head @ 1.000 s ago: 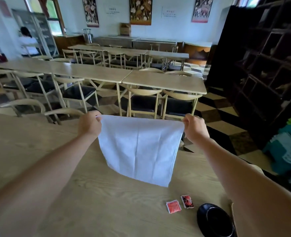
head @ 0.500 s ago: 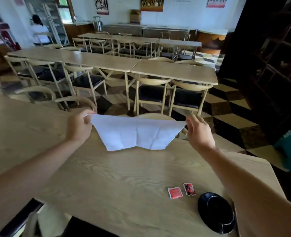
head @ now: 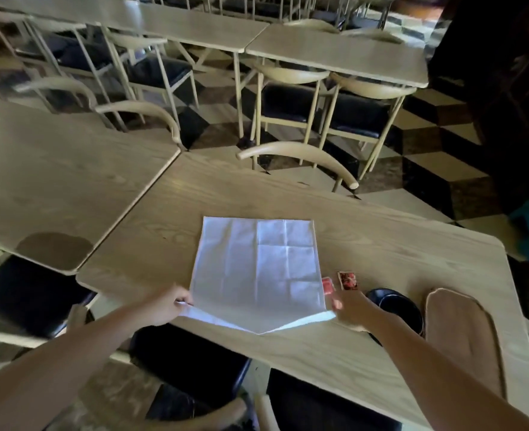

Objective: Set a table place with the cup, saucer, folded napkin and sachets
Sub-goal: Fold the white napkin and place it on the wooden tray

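A white napkin [head: 257, 269] lies spread flat on the wooden table [head: 381, 250], creased into squares. My left hand [head: 166, 307] pinches its near left corner and my right hand [head: 348, 309] pinches its near right corner; the near edge is lifted a little off the table. Two red sachets [head: 341, 283] lie just right of the napkin, the left one partly under its edge. A black saucer with a black cup [head: 397, 309] stands behind my right wrist, partly hidden by it.
A brown oval board [head: 465, 337] lies at the table's right end. Another table [head: 54, 181] adjoins on the left. Chairs with black seats stand at the near edge [head: 191, 356] and the far edge [head: 300, 154]. More tables and chairs fill the room beyond.
The napkin, held up in the air before, now lies flat on the table. Both hands have drawn back to its near corners, and the view has tilted down.
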Demonstrator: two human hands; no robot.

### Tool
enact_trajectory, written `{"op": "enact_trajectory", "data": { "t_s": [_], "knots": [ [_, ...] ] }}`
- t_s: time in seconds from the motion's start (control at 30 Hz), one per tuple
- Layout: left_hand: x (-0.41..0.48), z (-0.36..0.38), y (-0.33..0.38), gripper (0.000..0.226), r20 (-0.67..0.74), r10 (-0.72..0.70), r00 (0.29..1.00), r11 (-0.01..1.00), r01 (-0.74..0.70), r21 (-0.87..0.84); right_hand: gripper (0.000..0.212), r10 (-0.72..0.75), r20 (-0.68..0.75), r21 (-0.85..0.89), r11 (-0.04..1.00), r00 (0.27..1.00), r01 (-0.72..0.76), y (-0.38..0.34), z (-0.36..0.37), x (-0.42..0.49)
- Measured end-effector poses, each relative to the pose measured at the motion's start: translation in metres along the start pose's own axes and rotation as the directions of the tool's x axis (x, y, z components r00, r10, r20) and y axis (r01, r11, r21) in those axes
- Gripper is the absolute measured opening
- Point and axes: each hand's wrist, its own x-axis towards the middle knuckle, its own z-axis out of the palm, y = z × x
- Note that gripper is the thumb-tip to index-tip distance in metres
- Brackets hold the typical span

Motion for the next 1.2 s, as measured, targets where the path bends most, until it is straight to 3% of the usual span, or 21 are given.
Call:
{"op": "enact_trajectory", "data": {
  "t_s": [0.07, 0.17, 0.3, 0.47, 0.57, 0.77, 1.0, 1.2],
  "knots": [
    [0.003, -0.003, 0.002, 0.011, 0.083, 0.029, 0.996, 1.000, -0.028, -0.013, 0.039, 0.021, 0.033, -0.001, 1.000, 0.999, -0.021, -0.001, -0.006, 0.003],
    [0.015, -0.012, -0.005, 0.012, 0.049, -0.014, 0.999, 0.998, 0.017, -0.061, 0.038, 0.077, 0.050, 0.092, 0.992, 0.996, -0.081, -0.003, -0.012, 0.010],
    [0.039, -0.023, -0.017, 0.009, -0.166, -0.203, 0.965, 0.918, 0.128, -0.376, 0.019, 0.286, -0.150, 0.466, 0.865, 0.946, -0.187, -0.003, -0.021, 0.028],
    [0.075, -0.036, -0.013, 0.027, -0.334, -0.379, 0.863, 0.780, 0.104, -0.617, 0.015, 0.491, -0.374, 0.633, 0.755, 0.787, -0.170, -0.014, -0.044, 0.054],
    [0.095, -0.040, -0.001, 0.031, -0.391, -0.398, 0.830, 0.739, 0.037, -0.673, 0.014, 0.514, -0.393, 0.653, 0.740, 0.762, -0.162, -0.017, -0.048, 0.082],
    [0.148, -0.040, -0.015, 0.008, -0.472, -0.385, 0.793, 0.750, -0.029, -0.661, 0.017, 0.542, -0.384, 0.670, 0.721, 0.748, -0.179, -0.008, -0.050, 0.150],
    [0.217, -0.024, -0.039, 0.029, -0.537, -0.399, 0.743, 0.793, -0.015, -0.609, 0.023, 0.572, -0.359, 0.658, 0.716, 0.738, -0.235, -0.001, -0.041, 0.224],
    [0.235, -0.018, -0.041, 0.018, -0.667, -0.300, 0.682, 0.934, 0.068, -0.350, 0.016, 0.605, -0.366, 0.645, 0.713, 0.707, -0.276, 0.003, -0.029, 0.248]
  ]
}}
